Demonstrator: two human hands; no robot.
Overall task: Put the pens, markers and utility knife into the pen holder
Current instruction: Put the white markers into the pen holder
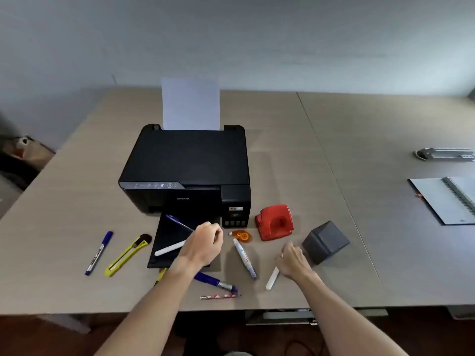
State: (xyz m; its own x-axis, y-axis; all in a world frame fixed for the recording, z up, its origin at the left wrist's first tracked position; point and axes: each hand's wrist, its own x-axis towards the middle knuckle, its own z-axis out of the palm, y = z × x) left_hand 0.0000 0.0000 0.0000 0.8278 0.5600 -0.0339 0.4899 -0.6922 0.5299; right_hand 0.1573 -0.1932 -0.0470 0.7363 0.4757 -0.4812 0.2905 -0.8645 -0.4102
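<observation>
The dark grey pen holder [325,241] stands right of centre. My left hand [205,242] holds a blue pen [178,222] over the printer's black output tray [167,242], where a white pen [169,248] lies. My right hand [293,260] grips the top of a white marker [272,278], just left of the holder. A white and blue marker [244,258] lies between my hands. A thick blue pen [218,282] and a patterned pencil [219,296] lie near the front edge. At the left lie a blue marker [99,253] and the yellow utility knife [127,255].
A black printer [185,170] with a paper sheet stands behind the tray. A red hole punch [275,222] and an orange correction tape [241,236] sit beside it. A spiral notebook [447,199] and a grey stapler-like tool [444,154] lie at the far right.
</observation>
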